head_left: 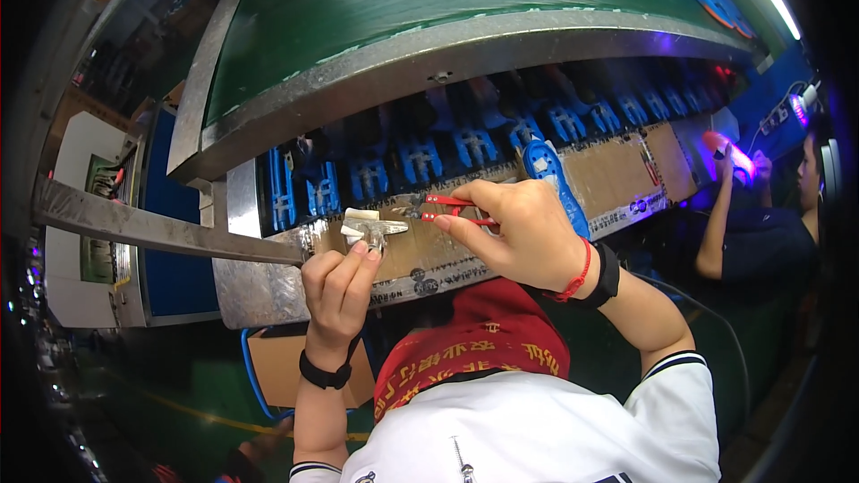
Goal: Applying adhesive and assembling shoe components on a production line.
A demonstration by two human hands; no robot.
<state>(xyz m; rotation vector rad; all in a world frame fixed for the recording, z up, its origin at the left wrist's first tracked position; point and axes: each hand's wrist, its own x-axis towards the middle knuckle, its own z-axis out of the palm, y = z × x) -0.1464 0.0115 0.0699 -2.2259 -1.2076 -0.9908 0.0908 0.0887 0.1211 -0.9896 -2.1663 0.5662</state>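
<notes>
My right hand [528, 228] is closed around a pair of red-handled pliers [457, 207], with the dark jaws pointing left. Those jaws end just right of a silvery metal piece [386, 227] that bears pale, cream-coloured blocks. My left hand [335, 292] has its fingertips drawn together at the lower edge of this metal piece, seeming to grip it. What lies between the left fingers is partly hidden. To the right of my right hand, a blue shoe sole [553, 181] with whitish patches lies on the cardboard-covered bench [429, 259].
Behind the bench stands a row of blue holders [420, 161] under a metal rail [447, 76] and a green conveyor belt [376, 27]. A metal bar [179, 228] crosses at left. At right, a co-worker [761, 237] handles a glowing pinkish item [735, 158].
</notes>
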